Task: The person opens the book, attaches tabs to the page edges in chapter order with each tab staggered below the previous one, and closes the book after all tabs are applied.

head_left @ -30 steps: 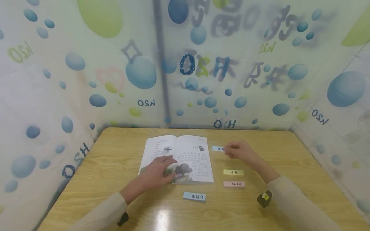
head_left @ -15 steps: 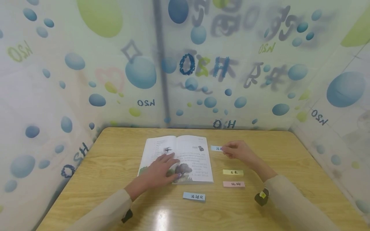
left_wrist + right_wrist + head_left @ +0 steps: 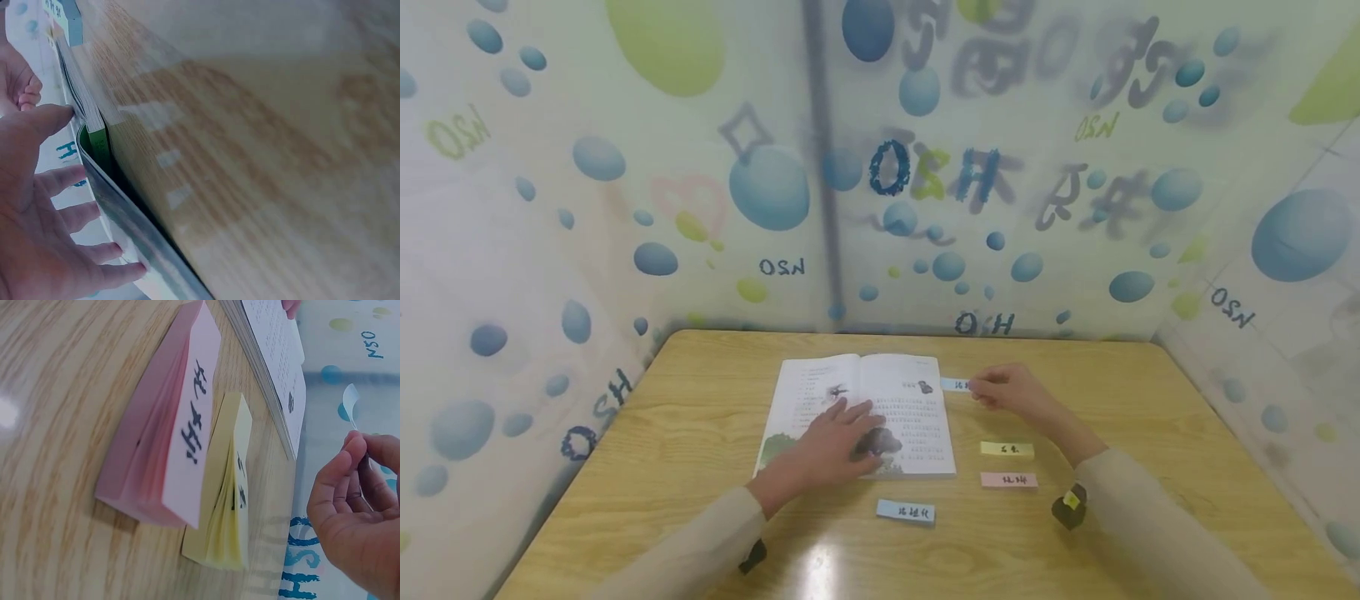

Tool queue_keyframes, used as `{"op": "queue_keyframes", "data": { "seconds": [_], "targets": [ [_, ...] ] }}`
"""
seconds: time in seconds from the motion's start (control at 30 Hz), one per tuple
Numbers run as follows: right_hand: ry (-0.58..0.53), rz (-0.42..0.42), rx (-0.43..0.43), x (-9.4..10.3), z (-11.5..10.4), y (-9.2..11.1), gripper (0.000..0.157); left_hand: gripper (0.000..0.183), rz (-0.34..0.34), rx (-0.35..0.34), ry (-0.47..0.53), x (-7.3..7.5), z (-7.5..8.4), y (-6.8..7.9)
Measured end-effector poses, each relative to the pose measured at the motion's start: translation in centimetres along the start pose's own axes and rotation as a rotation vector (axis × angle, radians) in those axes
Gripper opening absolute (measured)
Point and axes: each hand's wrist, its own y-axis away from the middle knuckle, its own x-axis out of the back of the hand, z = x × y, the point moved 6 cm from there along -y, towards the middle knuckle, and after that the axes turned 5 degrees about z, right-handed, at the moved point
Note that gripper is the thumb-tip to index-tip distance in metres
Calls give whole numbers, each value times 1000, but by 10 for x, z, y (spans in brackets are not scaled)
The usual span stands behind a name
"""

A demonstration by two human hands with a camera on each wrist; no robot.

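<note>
An open book (image 3: 913, 417) with printed text and drawings lies on the table. Across its pages rests my left hand (image 3: 831, 446), fingers spread; in the left wrist view the thumb touches the page near the spine. My right hand (image 3: 1011, 390) pinches a light blue sticky note (image 3: 955, 384) with handwriting, just off the book's right edge. The right wrist view shows this note (image 3: 351, 400) curving up from between thumb and fingers. Nearer me sit a yellow sticky note pad (image 3: 1007, 450), a pink sticky note pad (image 3: 1009, 480) and a blue sticky note pad (image 3: 906, 511), each with handwriting on top.
The wooden table (image 3: 685, 417) has its far edge against a translucent curtain (image 3: 1037, 233) printed with bubbles and letters, which also hangs at both sides. A dark wrist device (image 3: 1069, 507) sits under the right sleeve.
My right hand has moved left with the blue note, bringing its end to the book's right edge. The left hand has slid a little right over the pages.
</note>
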Motion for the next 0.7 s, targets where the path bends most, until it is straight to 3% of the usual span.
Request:
{"op": "queue_keyframes", "data": {
  "seconds": [0.23, 0.7],
  "targets": [
    [23, 4, 8, -3, -2, -4, 30, 60, -36, 76, -44, -5, -2, -2],
    [124, 35, -106, -7, 11, -19, 22, 57, -28, 81, -68, -6, -1, -1]
  ]
}}
